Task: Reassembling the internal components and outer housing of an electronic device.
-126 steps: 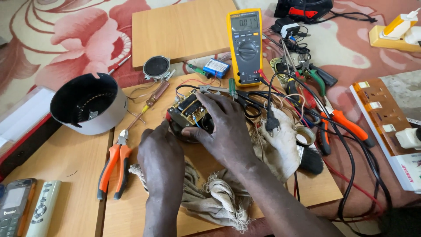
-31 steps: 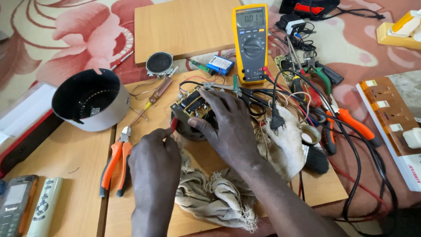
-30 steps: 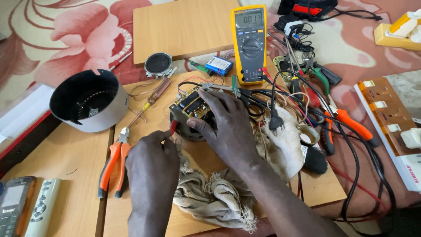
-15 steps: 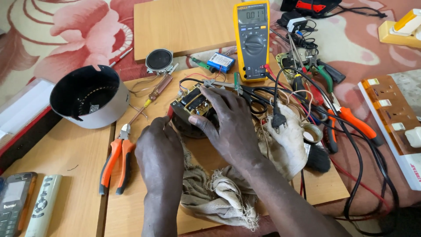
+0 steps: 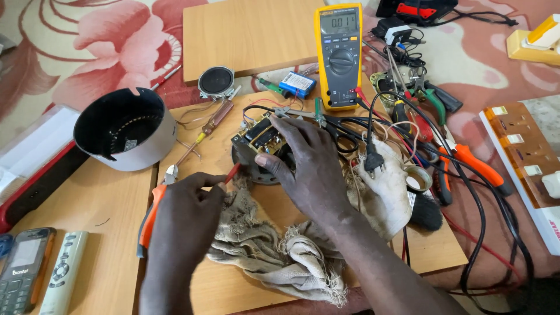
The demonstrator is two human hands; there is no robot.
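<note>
Gripping a red-handled tool point(image 5: 232, 172) in my left hand point(image 5: 185, 204), tip at circuit board assy point(image 5: 261, 135) mid-bench; my right hand point(image 5: 309, 166) clamped over that assy, w/ yellow multimeter point(image 5: 339, 55) behind.

My left hand point(image 5: 185, 213) lay low in the frame, back upward, its forearm rising straight from the bottom edge. Its fingers were curled inward, thumb and forefinger pinched together at the upper right. My right hand point(image 5: 306, 166) sat higher and further right, palm down, fingers point(image 5: 280, 123) spread and bent at the knuckles, thumb angled toward the left hand. Its forearm ran diagonally from the lower right corner. The two hands were near each other but apart.
</note>
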